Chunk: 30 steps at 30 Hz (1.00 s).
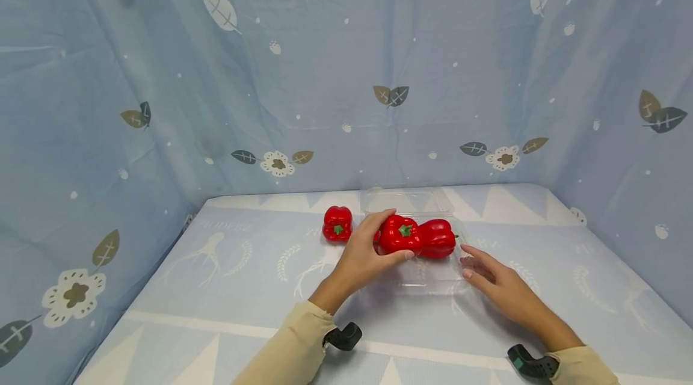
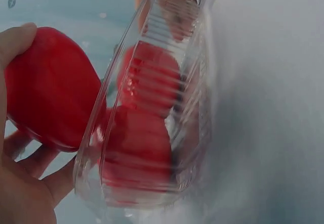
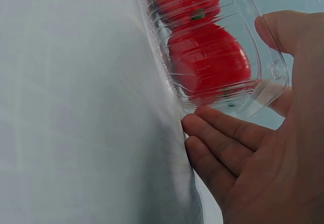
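My left hand (image 1: 364, 255) grips a red bell pepper (image 1: 400, 233) with a green stem, thumb on one side and fingers on the other. The held pepper (image 2: 53, 90) overlaps the side of a clear plastic container (image 2: 147, 183) in the left wrist view. Inside the container lie two more red peppers, one pepper (image 3: 207, 57) at the right end and the other mostly hidden behind the left hand and held pepper from the head view. My right hand (image 1: 500, 286) rests at the container's right end, fingers extended along its outer wall and thumb by the rim.
The container's clear lid (image 1: 403, 200) lies folded open toward the back. Another red pepper (image 1: 337, 224) sits on the table left of the container. A patterned cloth (image 1: 233, 289) covers the table, and a blue curtain (image 1: 335, 72) hangs behind it.
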### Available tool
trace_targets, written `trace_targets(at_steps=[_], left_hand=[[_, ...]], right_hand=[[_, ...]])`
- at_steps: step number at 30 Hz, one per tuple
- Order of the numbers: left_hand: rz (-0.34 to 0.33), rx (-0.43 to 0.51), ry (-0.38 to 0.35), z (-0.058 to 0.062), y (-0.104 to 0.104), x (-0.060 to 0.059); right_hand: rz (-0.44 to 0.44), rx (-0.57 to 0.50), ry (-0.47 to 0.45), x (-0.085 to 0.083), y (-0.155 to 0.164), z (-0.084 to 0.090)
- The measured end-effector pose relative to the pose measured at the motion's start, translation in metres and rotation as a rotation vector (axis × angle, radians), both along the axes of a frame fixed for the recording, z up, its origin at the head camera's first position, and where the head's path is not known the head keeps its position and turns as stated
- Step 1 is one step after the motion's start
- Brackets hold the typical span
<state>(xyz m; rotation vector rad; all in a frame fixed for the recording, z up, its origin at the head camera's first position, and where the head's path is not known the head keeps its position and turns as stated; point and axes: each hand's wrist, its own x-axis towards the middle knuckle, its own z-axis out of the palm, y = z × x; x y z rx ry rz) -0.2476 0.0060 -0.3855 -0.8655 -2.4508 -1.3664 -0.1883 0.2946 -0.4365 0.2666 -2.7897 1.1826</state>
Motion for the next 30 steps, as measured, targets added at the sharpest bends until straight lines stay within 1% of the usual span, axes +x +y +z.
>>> trace_targets(at_steps=[2, 7, 12, 21, 24, 30], left_hand=[[0.002, -0.025, 0.016, -0.001, 0.003, 0.001], [0.026, -0.094, 0.025, -0.002, 0.009, 0.001], [0.036, -0.143, -0.004, -0.001, 0.016, 0.003], [0.025, -0.201, -0.023, -0.002, 0.027, 0.007], [0.027, -0.217, -0.020, -0.002, 0.029, 0.008], [0.016, -0.215, 0.001, -0.003, 0.033, 0.010]], right_hand=[[0.002, 0.000, 0.006, 0.000, 0.000, 0.000], [0.014, -0.005, 0.024, -0.001, 0.001, -0.001], [0.007, 0.001, 0.019, 0.000, 0.001, 0.000], [0.013, -0.002, 0.018, 0.001, 0.000, 0.001], [0.013, -0.005, 0.020, 0.001, 0.000, 0.000], [0.010, 0.005, 0.027, 0.000, 0.001, -0.002]])
